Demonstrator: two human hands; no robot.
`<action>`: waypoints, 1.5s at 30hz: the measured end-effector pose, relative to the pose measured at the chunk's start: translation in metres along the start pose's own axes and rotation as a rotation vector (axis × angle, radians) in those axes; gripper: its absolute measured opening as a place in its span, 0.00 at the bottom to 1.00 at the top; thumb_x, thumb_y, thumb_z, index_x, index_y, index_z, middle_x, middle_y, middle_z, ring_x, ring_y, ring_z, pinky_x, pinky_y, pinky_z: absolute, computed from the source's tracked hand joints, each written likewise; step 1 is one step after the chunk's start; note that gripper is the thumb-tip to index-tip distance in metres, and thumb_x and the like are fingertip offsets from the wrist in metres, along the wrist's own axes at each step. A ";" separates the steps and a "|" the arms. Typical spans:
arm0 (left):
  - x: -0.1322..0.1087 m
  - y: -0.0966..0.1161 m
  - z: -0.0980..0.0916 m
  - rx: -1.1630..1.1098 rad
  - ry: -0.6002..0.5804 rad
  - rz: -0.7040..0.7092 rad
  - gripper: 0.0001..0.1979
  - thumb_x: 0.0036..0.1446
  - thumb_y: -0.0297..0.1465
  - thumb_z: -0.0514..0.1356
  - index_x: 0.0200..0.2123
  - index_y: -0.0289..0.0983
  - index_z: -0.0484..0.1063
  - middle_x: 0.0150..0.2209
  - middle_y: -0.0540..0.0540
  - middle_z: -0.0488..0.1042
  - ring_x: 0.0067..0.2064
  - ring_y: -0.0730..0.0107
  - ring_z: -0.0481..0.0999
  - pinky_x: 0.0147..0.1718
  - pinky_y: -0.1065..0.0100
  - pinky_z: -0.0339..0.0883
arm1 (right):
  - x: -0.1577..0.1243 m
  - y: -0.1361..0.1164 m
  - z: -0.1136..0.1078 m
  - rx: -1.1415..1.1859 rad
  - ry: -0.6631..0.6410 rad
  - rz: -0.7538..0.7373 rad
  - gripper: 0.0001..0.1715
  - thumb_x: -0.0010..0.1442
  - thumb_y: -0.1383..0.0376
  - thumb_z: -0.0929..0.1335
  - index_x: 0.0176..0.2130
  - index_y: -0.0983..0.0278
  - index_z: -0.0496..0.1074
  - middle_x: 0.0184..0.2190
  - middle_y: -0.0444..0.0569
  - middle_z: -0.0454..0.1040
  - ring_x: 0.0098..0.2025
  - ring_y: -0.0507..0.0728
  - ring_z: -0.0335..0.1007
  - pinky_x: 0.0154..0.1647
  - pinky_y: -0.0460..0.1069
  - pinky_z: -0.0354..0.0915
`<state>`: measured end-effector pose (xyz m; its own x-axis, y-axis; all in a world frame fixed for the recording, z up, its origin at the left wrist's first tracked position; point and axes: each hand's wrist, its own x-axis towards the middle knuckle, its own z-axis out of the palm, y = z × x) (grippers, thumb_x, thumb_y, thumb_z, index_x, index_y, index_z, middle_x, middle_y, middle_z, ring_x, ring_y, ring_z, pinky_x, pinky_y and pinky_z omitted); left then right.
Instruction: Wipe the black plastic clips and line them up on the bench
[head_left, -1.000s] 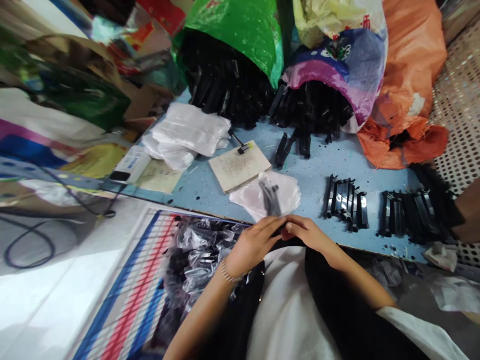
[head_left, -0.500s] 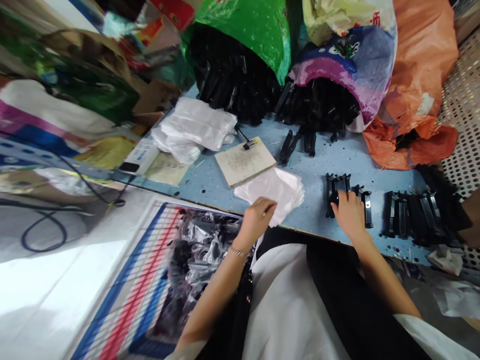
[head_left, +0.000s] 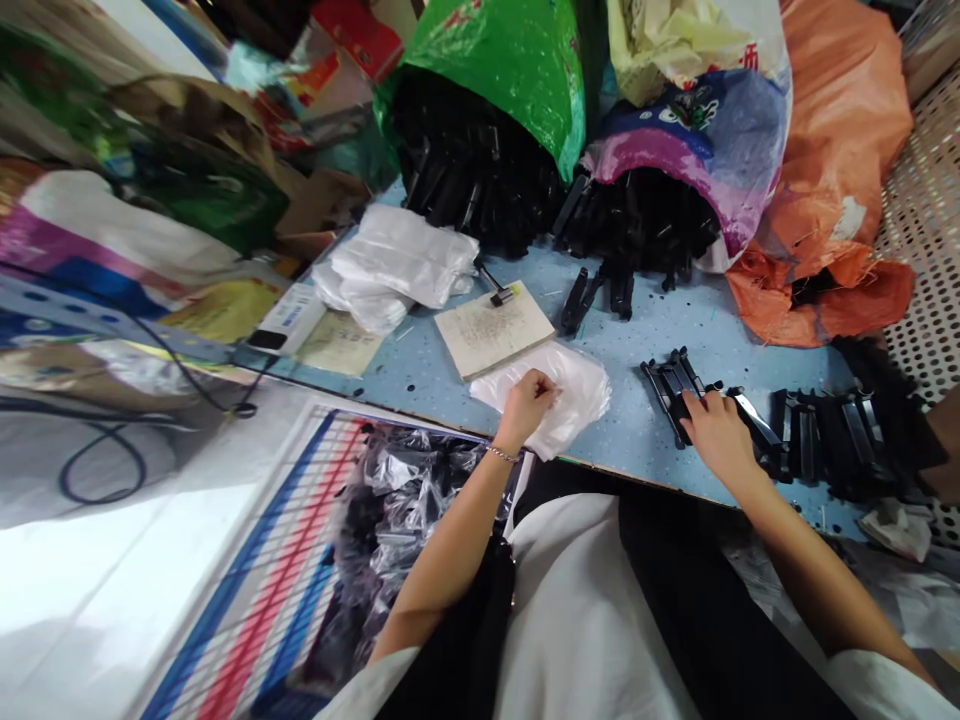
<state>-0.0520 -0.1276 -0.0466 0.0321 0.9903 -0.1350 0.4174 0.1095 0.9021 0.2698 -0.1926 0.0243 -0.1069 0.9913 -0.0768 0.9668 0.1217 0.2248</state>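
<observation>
My left hand (head_left: pixel 526 408) is over a thin stack of clear plastic bags (head_left: pixel 585 395), its fingers curled into a pinch. Whether a bag is between the fingertips, I cannot tell. My right hand (head_left: pixel 718 430) bends its fingers over a small group of long, narrow black plastic parts (head_left: pixel 667 385) on the blue table. These parts lie slanted, some sticking out on either side of the hand. Just to its right stands a row of similar black parts (head_left: pixel 825 430).
Behind lie a cardboard block (head_left: pixel 495 330) and folded white bags (head_left: pixel 405 255). A green sack (head_left: pixel 495 60) and a purple-blue sack (head_left: pixel 720 150) spill black parts. An orange sack (head_left: pixel 840 150) stands right. Below the table edge, a striped bag (head_left: pixel 255 600) holds wrapped parts.
My left hand has moved up and inward over the clear bags. The right hand has shifted slightly right, and the black parts under it have gone from upright rows to a slant.
</observation>
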 end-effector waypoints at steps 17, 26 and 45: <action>-0.015 -0.003 0.003 0.169 0.014 0.341 0.10 0.59 0.24 0.52 0.34 0.37 0.74 0.40 0.43 0.79 0.46 0.64 0.79 0.51 0.61 0.72 | -0.006 0.001 0.026 0.228 0.128 -0.040 0.31 0.65 0.59 0.68 0.62 0.72 0.65 0.52 0.66 0.70 0.55 0.70 0.60 0.57 0.62 0.59; -0.019 -0.004 0.001 0.165 0.006 0.381 0.11 0.63 0.27 0.54 0.41 0.37 0.77 0.44 0.41 0.79 0.50 0.63 0.79 0.54 0.59 0.72 | -0.007 0.014 0.024 0.436 0.080 0.040 0.17 0.67 0.63 0.64 0.50 0.70 0.74 0.44 0.63 0.74 0.52 0.68 0.63 0.58 0.62 0.59; -0.023 -0.003 -0.024 0.332 0.171 0.365 0.18 0.60 0.25 0.57 0.54 0.37 0.74 0.55 0.38 0.74 0.56 0.59 0.75 0.52 0.58 0.75 | 0.003 -0.102 0.005 2.005 -0.836 0.286 0.26 0.48 0.46 0.75 0.32 0.64 0.70 0.17 0.42 0.70 0.17 0.51 0.66 0.16 0.44 0.57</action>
<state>-0.0762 -0.1491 -0.0365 0.0923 0.9618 0.2578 0.6735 -0.2510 0.6953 0.1722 -0.2023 -0.0037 -0.3946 0.6574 -0.6420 -0.1147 -0.7285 -0.6754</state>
